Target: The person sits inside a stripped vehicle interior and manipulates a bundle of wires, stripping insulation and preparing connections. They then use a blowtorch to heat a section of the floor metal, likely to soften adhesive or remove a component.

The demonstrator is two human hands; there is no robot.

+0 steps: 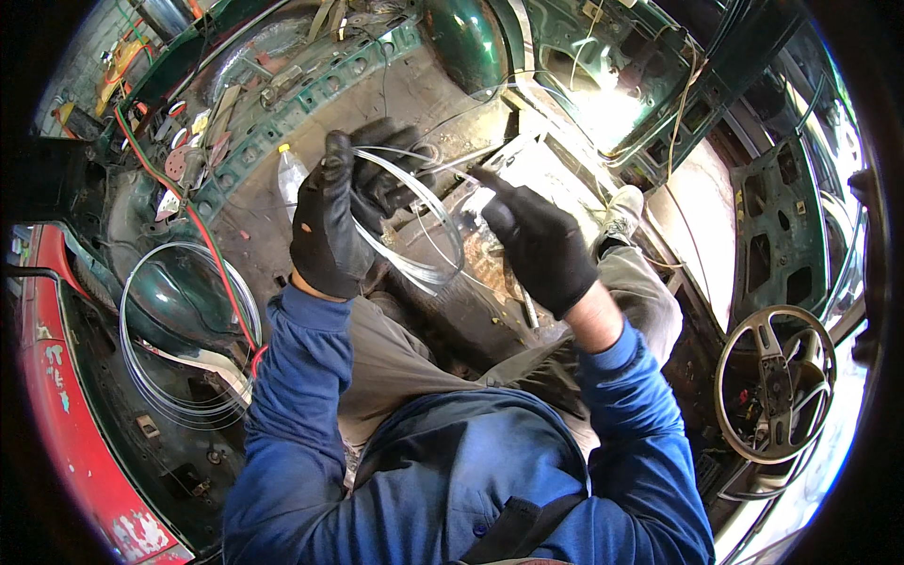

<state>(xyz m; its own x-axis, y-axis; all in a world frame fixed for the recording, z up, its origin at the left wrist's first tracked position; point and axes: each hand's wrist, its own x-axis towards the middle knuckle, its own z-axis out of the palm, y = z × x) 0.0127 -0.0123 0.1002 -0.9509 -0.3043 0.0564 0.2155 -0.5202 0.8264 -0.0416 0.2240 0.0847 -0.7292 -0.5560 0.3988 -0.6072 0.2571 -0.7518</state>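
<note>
My left hand (334, 226), in a black glove with a small hole, holds a coil of thin silvery wire (428, 273). The loops hang in front of my lap and pass by dark gloved fingers smeared by motion. To their right, my right hand (541, 235), also gloved in black, is closed with its fingertips on what looks like a strand of the same wire. Its exact hold is partly hidden. A second, larger coil of wire (256, 320) rests to the left of my left forearm, over a dark green metal body panel.
I sit inside a stripped vehicle body. A clear bottle with a yellow cap (290, 174) stands beyond my left hand. A red hose (202, 226) runs along the left, below scattered tools and sanding discs (177, 162). A steering wheel (777, 384) is at the right.
</note>
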